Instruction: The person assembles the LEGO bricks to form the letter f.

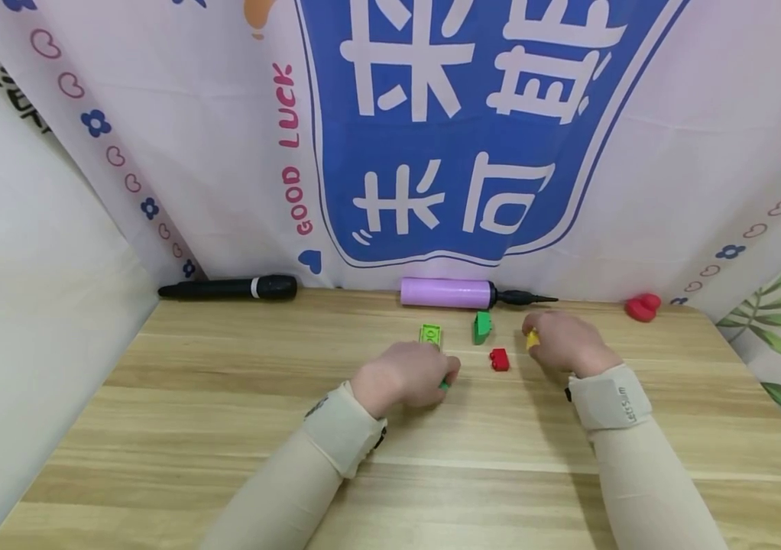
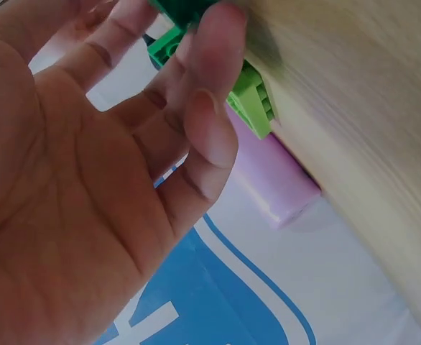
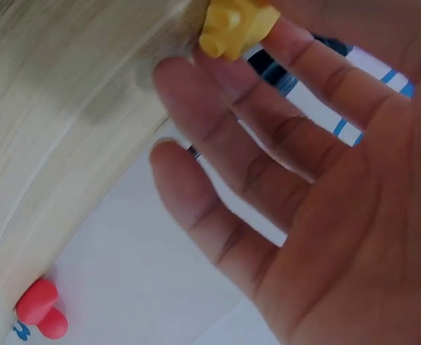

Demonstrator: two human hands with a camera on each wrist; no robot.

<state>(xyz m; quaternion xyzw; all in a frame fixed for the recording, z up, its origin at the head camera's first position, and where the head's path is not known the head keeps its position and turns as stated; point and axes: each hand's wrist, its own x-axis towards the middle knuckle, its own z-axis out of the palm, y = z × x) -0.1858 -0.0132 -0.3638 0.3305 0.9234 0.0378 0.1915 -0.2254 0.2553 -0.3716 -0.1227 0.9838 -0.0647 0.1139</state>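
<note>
My left hand [image 1: 413, 373] pinches a dark green toy brick [image 2: 185, 10] at its fingertips, low over the table. Just beyond that hand lies a lime green brick [image 1: 430, 334], whose sloped side shows in the left wrist view. My right hand [image 1: 561, 341] pinches a yellow toy brick [image 3: 238, 26] between thumb and fingers; its other fingers are spread and loosely bent. On the table between the two hands are a red brick [image 1: 499, 360] with its studs facing left and, farther back, a green brick [image 1: 482, 328]. The hands cover parts of the bricks they hold.
Along the table's back edge lie a black pen-shaped object [image 1: 228, 288], a purple hand pump [image 1: 447, 292] with a black nozzle, and a red rounded object [image 1: 643, 307] at the right. A printed cloth [image 1: 239, 153] hangs directly behind the wooden table [image 1: 212, 412].
</note>
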